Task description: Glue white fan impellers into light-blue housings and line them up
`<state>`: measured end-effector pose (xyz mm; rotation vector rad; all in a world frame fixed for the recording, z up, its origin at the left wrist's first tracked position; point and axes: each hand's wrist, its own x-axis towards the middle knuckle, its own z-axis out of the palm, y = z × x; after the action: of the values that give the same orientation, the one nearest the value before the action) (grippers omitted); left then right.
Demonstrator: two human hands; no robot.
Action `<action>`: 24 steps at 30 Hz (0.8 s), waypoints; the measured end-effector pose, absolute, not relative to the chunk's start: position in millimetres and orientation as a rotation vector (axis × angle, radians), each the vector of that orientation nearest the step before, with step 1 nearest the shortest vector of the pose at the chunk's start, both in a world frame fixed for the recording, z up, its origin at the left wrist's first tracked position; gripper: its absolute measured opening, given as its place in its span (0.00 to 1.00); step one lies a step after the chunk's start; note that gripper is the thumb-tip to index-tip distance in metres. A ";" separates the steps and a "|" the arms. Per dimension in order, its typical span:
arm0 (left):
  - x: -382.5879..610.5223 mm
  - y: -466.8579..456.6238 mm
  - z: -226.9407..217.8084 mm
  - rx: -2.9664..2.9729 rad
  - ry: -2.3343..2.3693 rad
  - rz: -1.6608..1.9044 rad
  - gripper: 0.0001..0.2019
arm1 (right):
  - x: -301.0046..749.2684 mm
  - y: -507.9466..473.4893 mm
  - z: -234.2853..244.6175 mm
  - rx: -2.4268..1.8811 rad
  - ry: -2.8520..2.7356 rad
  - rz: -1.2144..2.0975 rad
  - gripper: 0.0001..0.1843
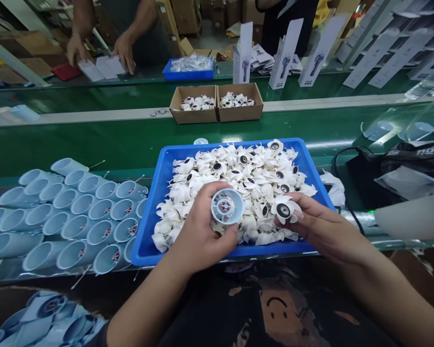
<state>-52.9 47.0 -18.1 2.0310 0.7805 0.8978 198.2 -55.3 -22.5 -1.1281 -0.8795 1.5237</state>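
My left hand (pixel 206 231) is wrapped round a light blue fan housing (pixel 239 207), its round open end facing me with copper-coloured windings at the centre. Between the fingers of my right hand (pixel 318 224) is a white fan blade (pixel 288 210) with a dark ring in its hub. Both hands are above a blue tray (pixel 144 236) heaped with white fan blades (pixel 235 168). The blade and the housing are apart, at about the same height. My right fingers partly cover the blade's edge.
Rows of blue housings (pixel 75 226) lie left of the tray, with more in a container (pixel 47 318) below. Two cardboard boxes (pixel 217 103) of small parts stand beyond. Across the line, a person's hands (pixel 125 50) touch white boxes. A black cable (pixel 350 217) lies at right.
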 end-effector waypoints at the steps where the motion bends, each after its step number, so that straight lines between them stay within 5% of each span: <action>1: -50.1 45.0 -13.5 2.099 0.790 0.815 0.31 | 195.8 -54.4 -23.3 -1.069 -0.792 1.573 0.13; 6: -36.4 39.6 -0.6 2.399 0.750 0.649 0.32 | 187.8 -51.4 -21.0 -1.063 -0.840 1.498 0.14; 13: -27.2 28.6 -3.6 2.548 0.654 0.683 0.26 | 173.4 -42.9 -2.0 -1.403 -1.944 0.622 0.13; 24: -20.7 15.6 0.2 2.577 0.644 0.793 0.25 | 167.3 -30.2 -3.9 -1.297 -1.871 0.693 0.06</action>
<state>-20.7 15.6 0.2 2.5766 0.6445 0.7930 167.3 -30.2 -3.9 -1.2969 -1.8705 0.6933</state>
